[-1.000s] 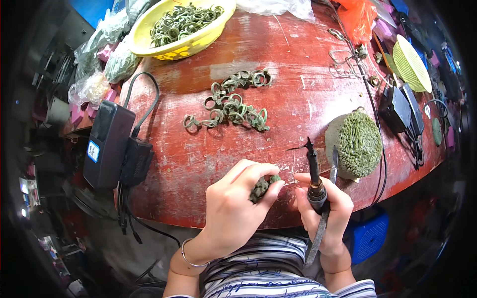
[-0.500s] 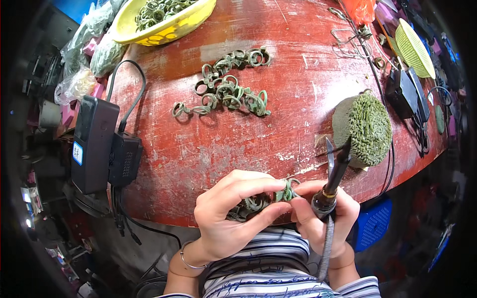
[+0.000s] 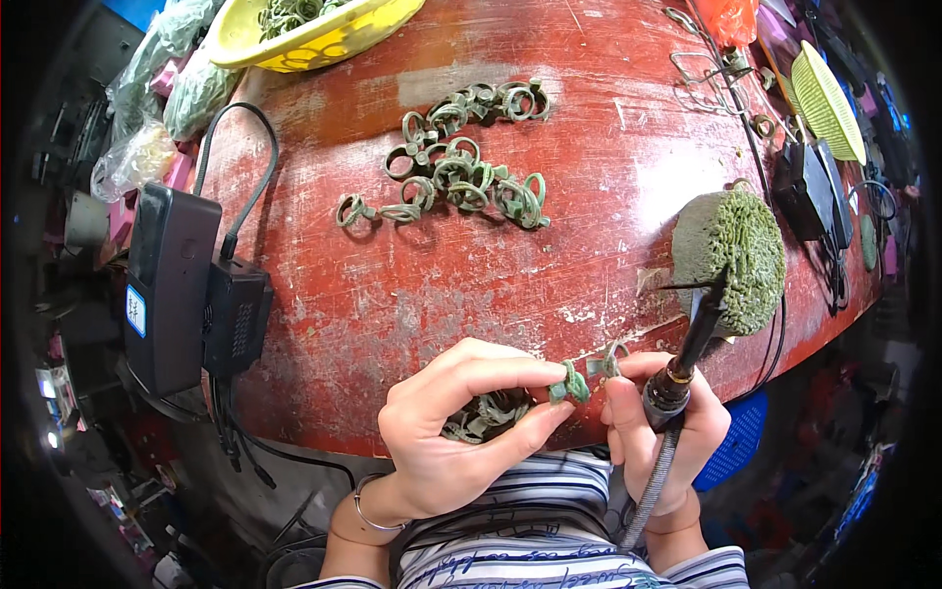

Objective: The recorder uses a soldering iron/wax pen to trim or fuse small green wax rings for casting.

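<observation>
My left hand (image 3: 442, 422) is closed around several dull green rings (image 3: 483, 417) and pinches a brighter green ring piece (image 3: 571, 385) at its fingertips. Just right of it, my right hand (image 3: 667, 442) pinches a pale grey-green ring (image 3: 613, 358) and also grips a black pen-like tool (image 3: 697, 339) with a thin dark tip and grey cord. The tip is over a round block (image 3: 751, 260) with a ridged green top. Farther back on the red scratched table (image 3: 422, 304) lie loose clusters of green rings (image 3: 456, 172).
A yellow basin (image 3: 324, 39) of rings stands at the back left, beside plastic bags (image 3: 196, 98). Two black boxes (image 3: 167, 285) with cables sit at left. At right are black adapters (image 3: 810, 187), wires, a pale green basket (image 3: 824, 103), an orange bag (image 3: 726, 20) and a blue stool (image 3: 731, 442) below.
My hands have come closer together; ring pieces now show at both sets of fingertips. The black tool has moved right with my right hand, and the view has tilted slightly.
</observation>
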Demonstrator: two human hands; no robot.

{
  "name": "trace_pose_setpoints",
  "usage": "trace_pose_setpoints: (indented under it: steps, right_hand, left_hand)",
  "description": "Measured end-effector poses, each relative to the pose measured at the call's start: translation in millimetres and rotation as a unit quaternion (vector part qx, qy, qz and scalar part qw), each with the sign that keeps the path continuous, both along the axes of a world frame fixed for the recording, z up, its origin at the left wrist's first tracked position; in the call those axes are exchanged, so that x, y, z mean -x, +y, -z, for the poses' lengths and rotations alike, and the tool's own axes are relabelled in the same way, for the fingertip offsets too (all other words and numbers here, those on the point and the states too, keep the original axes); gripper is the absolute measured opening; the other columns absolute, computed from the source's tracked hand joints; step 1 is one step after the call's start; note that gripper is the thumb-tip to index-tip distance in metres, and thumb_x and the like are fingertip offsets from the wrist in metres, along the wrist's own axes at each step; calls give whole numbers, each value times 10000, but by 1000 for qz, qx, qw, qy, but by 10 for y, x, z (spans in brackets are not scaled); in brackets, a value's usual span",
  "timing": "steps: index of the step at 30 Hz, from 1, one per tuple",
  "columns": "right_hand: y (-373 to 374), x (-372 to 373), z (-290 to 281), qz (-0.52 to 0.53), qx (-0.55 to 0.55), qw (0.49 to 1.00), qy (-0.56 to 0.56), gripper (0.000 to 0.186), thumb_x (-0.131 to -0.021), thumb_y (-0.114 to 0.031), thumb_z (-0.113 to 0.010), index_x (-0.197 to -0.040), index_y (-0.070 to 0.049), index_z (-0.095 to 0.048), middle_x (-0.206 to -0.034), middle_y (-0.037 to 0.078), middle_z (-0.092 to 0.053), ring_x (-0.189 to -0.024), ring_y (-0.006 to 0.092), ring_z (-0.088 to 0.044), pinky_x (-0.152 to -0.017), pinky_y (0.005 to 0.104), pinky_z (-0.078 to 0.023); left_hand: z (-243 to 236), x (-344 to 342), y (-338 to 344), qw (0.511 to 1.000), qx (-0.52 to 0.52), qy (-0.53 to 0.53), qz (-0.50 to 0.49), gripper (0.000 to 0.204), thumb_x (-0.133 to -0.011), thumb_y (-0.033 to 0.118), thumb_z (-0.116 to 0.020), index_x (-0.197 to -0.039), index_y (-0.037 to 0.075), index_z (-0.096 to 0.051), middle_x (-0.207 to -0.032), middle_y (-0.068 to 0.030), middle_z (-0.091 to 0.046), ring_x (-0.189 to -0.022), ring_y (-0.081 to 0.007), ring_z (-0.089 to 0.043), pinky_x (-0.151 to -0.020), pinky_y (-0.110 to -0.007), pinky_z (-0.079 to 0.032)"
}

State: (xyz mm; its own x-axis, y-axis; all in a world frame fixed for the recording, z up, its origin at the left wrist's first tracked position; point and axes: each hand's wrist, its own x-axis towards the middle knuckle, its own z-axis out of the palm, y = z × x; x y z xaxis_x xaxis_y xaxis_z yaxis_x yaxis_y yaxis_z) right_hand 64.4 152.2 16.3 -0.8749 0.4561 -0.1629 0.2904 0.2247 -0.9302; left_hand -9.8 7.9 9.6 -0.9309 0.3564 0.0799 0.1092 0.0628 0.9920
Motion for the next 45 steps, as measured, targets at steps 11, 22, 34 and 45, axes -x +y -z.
trace_pose_setpoints:
  steps: [11,22,34,45]
  right_hand:
    - [107,-241,34,-89,-193,977,19,463,-694,-171,-754,-1080,-2,-561,-709,77,-605,-545,201,-594,-501,277,-465]
    - [113,-396,79,-130,-378,917,6,369,-709,-362,-726,-860,-54,-592,-613,49,-562,-441,196,-524,-426,271,-407]
    - [125,-378,67,-145,-411,900,-2,391,-697,-373,-738,-852,-43,-597,-602,53,-563,-434,191,-524,-411,270,-410]
    - [171,-414,103,-103,-243,964,34,338,-758,-320,-691,-847,-12,-585,-590,57,-557,-444,196,-555,-408,257,-422]
  left_hand:
    - [78,-20,-20,1000,22,15,-16,233,-644,-48,-725,-849,-13,-620,-811,-108,-611,-728,-140,-584,-648,-241,-469]
    - [101,-35,-28,999,21,4,-24,238,-666,-69,-701,-882,-21,-614,-848,-106,-599,-758,-130,-574,-666,-233,-468]
    - [109,-41,-23,1000,15,-14,-22,238,-673,-97,-673,-892,-31,-606,-867,-113,-589,-750,-126,-583,-660,-224,-480]
    - [77,-24,-34,995,57,74,-21,268,-644,-63,-729,-874,6,-610,-832,-109,-592,-716,-152,-589,-642,-247,-480]
